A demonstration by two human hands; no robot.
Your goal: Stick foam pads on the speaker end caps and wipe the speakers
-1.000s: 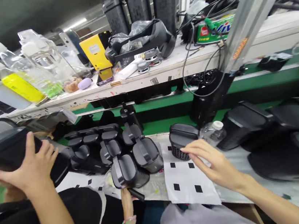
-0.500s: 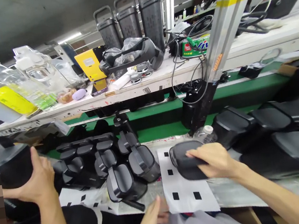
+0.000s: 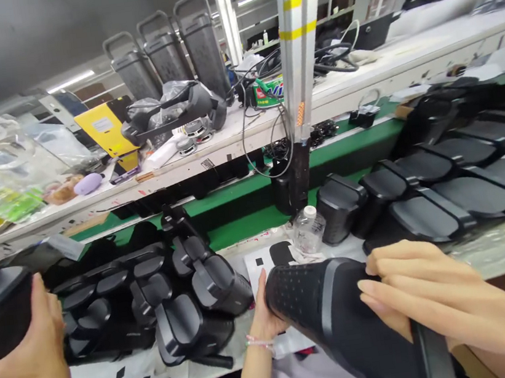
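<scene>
My left hand [image 3: 266, 314] cups the far, dotted end of a black handled housing [image 3: 343, 313], its thumb showing along the side. The housing lies tilted across the front of the bench, its wide body toward the lower right. My right hand [image 3: 434, 295] is closed at the near end by the strap-like handle [image 3: 432, 351]; its fingertips press on the casing. Some of the right fingers' hold is hidden. Beneath lies a white sheet with black squares [image 3: 252, 260], partly covered by the housing.
A co-worker's hand [image 3: 44, 340] holds a similar black housing [image 3: 1, 309] at the left. Several handled housings [image 3: 186, 321] stand left of centre, more [image 3: 428, 215] at the right. A clear bottle [image 3: 309, 231] stands behind my hands. A metal post [image 3: 304, 64] rises by the cluttered shelf [image 3: 223, 146].
The housing has been lifted and swung toward me, its handle end to the lower right. My left hand has risen from below the sheet onto its far end. The view has turned right.
</scene>
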